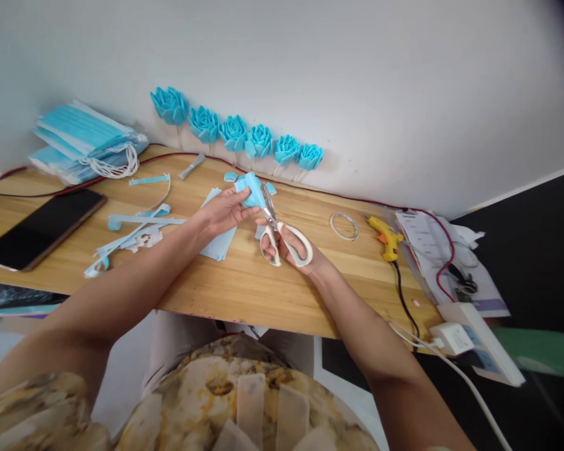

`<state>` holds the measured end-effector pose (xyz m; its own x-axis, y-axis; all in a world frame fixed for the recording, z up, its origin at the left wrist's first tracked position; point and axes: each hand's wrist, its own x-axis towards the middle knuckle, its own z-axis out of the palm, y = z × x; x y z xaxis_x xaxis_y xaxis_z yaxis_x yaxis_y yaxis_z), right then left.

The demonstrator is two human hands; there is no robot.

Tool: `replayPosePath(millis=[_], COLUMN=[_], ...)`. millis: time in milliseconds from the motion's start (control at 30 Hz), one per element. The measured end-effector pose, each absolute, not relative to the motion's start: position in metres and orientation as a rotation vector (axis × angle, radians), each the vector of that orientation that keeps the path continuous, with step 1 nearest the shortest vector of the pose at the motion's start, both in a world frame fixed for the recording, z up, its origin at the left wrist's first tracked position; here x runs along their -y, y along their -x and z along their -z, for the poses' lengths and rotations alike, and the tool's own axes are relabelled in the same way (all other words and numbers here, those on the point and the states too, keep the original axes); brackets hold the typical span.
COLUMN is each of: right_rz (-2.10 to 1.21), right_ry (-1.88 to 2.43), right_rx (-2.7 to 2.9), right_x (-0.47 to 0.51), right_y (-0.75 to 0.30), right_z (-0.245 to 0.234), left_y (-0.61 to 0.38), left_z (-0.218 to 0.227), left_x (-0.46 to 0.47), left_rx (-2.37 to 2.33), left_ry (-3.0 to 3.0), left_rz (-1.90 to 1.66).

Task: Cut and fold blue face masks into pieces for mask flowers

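Head view. You work at a wooden table [267, 289] set against a pale wall [385, 94]; the floor to the right is dark. Along the wall side stand six blue flowers [235, 131] in a row. A pile of face masks [82, 131] and a phone [44, 228] occupy the left of the table, with cut strips [136, 233] near the phone. To the right lie a wire ring [332, 227], a yellow glue gun [388, 241] and, at the table's corner, a power strip [498, 363].

The stack of blue sheets [222, 244] is partly covered by your left hand and forearm. A green object [540, 351] is cut off at the right edge, its nature unclear. You cannot tell how far the blades have cut.

Your left hand [223, 212] pinches a blue piece [252, 188] between thumb and fingers, raised above the middle of the table. Your right hand [290, 243] is closed around the white handles of the scissors [305, 247], thumb and fingers through the loops; the blades meet the right edge of the piece.
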<state>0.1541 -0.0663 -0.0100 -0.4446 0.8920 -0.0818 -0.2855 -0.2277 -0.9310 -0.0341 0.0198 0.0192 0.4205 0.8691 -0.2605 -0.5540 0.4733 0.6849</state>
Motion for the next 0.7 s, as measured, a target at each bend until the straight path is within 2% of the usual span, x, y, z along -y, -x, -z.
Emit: replayPosePath(millis=[700], right_rz=[-1.763], right_ry=[0.769], right_rx=[1.061], right_x=[0.07], right_y=[-0.142], right_z=[0.002], left_y=[0.031], left_z=[-0.013], left_x=[-0.019], left_rx=[-0.627], left_ry=[-0.62], left_rz=[-0.945])
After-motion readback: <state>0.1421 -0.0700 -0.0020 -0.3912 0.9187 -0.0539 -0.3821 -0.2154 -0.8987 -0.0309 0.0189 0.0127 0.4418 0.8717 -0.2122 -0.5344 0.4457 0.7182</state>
